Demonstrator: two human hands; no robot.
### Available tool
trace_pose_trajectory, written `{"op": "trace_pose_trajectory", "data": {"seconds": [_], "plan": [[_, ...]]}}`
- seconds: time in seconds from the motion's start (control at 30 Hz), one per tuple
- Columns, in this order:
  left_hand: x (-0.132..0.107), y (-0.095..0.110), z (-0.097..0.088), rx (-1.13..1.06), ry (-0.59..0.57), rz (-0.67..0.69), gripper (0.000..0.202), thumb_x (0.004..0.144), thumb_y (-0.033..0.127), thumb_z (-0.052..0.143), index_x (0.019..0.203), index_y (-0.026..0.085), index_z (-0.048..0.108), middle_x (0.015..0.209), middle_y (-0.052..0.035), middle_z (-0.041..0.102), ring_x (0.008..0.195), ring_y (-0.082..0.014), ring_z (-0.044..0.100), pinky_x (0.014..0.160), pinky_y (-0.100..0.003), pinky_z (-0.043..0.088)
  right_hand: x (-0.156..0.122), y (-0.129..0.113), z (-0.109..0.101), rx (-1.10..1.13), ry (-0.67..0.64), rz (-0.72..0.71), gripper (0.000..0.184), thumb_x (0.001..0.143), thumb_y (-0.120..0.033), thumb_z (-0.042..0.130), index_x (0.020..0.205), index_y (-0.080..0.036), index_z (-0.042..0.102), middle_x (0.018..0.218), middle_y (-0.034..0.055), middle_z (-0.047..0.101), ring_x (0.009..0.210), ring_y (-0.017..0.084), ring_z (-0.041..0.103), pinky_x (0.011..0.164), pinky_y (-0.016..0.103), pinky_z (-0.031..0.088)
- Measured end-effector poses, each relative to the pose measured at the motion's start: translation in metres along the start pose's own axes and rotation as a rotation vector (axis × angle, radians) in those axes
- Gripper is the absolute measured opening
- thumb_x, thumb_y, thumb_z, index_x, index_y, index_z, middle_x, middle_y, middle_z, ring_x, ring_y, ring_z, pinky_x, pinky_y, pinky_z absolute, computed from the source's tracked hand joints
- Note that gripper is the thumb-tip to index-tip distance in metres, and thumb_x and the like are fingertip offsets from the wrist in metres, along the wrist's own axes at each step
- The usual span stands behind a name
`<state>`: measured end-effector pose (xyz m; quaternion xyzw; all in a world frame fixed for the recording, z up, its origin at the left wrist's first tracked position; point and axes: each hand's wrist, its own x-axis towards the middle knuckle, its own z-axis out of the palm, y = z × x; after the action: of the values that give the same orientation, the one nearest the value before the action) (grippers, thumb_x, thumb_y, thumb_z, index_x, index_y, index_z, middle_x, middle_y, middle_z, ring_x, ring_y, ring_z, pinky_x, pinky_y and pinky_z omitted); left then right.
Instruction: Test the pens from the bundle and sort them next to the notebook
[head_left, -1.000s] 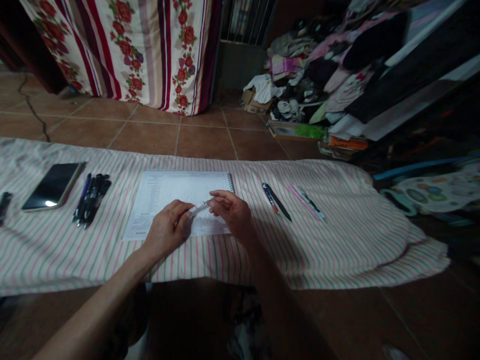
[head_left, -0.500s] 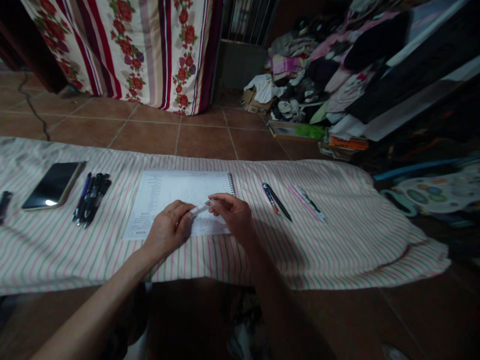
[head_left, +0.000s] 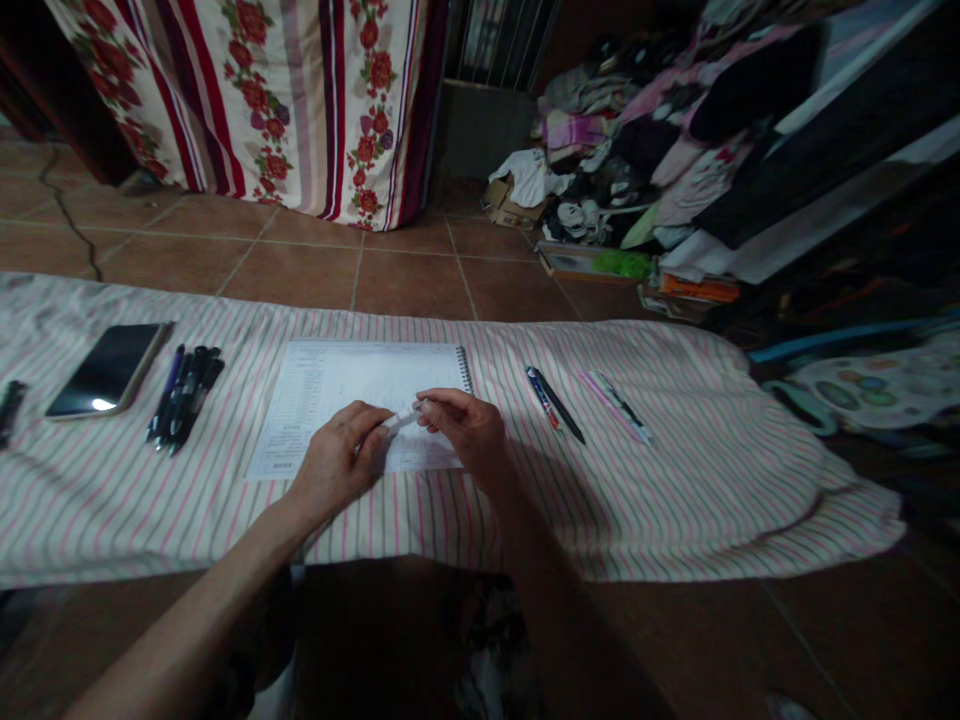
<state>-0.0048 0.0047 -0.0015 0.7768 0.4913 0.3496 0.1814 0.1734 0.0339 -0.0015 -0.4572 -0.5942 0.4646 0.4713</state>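
My left hand [head_left: 339,462] and my right hand [head_left: 465,428] both pinch a small pale pen [head_left: 401,416] between them, just above a spiral notebook [head_left: 337,385] with a printed page. The left fingers wrap one end, the right fingertips grip the other. The notebook lies on a pink-striped cloth [head_left: 675,470] spread over the tiled floor.
A phone [head_left: 105,368] and a bunch of dark pens [head_left: 184,397] lie left of the notebook. Two pens [head_left: 553,402] and a pale pair [head_left: 615,405] lie to its right. A floral curtain [head_left: 247,100] hangs behind; piled clothes [head_left: 637,150] fill the right.
My hands have drawn slightly closer along the pen; less of it shows between them. Nothing else has moved.
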Motion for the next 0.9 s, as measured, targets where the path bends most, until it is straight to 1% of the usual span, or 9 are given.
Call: {"op": "trace_pose_trajectory", "data": {"seconds": [0.1, 0.27, 0.4, 0.53, 0.73, 0.9], "plan": [[0.0003, 0.0002, -0.0001, -0.002, 0.006, -0.003, 0.021, 0.088, 0.023, 0.041, 0.097, 0.017, 0.060, 0.085, -0.0052, 0.060, 0.082, -0.0169, 0.058, 0.073, -0.030, 0.047, -0.0009, -0.0006, 0.0014, -0.004, 0.008, -0.005, 0.019, 0.075, -0.032, 0.061, 0.086, -0.019, 0.069, 0.063, 0.0009, 0.067, 0.058, 0.012, 0.062, 0.056, 0.024, 0.050], [-0.0003, -0.0005, -0.0005, -0.008, -0.004, -0.011, 0.020, 0.088, 0.023, 0.042, 0.096, 0.018, 0.060, 0.085, -0.0044, 0.060, 0.081, -0.0166, 0.058, 0.073, -0.031, 0.047, -0.0019, -0.0009, 0.0030, -0.004, 0.013, 0.010, 0.020, 0.075, -0.033, 0.061, 0.086, -0.020, 0.069, 0.064, 0.0010, 0.067, 0.061, 0.013, 0.063, 0.060, 0.025, 0.051], [-0.0008, -0.0011, -0.0004, -0.023, -0.007, -0.019, 0.020, 0.088, 0.022, 0.043, 0.097, 0.018, 0.059, 0.087, -0.0045, 0.060, 0.082, -0.0163, 0.057, 0.073, -0.030, 0.047, -0.0015, 0.0007, 0.0031, -0.002, -0.003, 0.028, 0.021, 0.074, -0.034, 0.061, 0.087, -0.019, 0.069, 0.064, 0.0012, 0.067, 0.061, 0.013, 0.063, 0.059, 0.024, 0.051], [0.0003, -0.0004, 0.0013, -0.053, 0.010, -0.025, 0.019, 0.087, 0.022, 0.044, 0.095, 0.018, 0.060, 0.086, -0.0041, 0.061, 0.081, -0.0158, 0.057, 0.072, -0.030, 0.047, -0.0014, -0.0002, 0.0038, 0.028, 0.007, 0.039, 0.021, 0.074, -0.034, 0.062, 0.088, -0.019, 0.068, 0.064, 0.0011, 0.067, 0.061, 0.013, 0.063, 0.059, 0.024, 0.051], [0.0002, 0.0026, 0.0029, -0.057, 0.054, -0.031, 0.017, 0.086, 0.022, 0.045, 0.093, 0.019, 0.060, 0.085, -0.0041, 0.062, 0.081, -0.0164, 0.057, 0.072, -0.031, 0.047, -0.0013, -0.0054, 0.0047, 0.069, 0.024, 0.052, 0.023, 0.070, -0.034, 0.064, 0.088, -0.019, 0.068, 0.061, 0.0000, 0.066, 0.059, 0.013, 0.062, 0.056, 0.025, 0.050], [-0.0006, 0.0036, 0.0037, -0.036, 0.051, -0.034, 0.015, 0.086, 0.022, 0.045, 0.092, 0.019, 0.058, 0.084, -0.0043, 0.061, 0.080, -0.0164, 0.057, 0.071, -0.031, 0.046, -0.0008, -0.0051, 0.0043, 0.063, 0.009, 0.064, 0.022, 0.072, -0.034, 0.063, 0.087, -0.019, 0.068, 0.065, 0.0009, 0.067, 0.061, 0.013, 0.063, 0.057, 0.025, 0.050]]}}
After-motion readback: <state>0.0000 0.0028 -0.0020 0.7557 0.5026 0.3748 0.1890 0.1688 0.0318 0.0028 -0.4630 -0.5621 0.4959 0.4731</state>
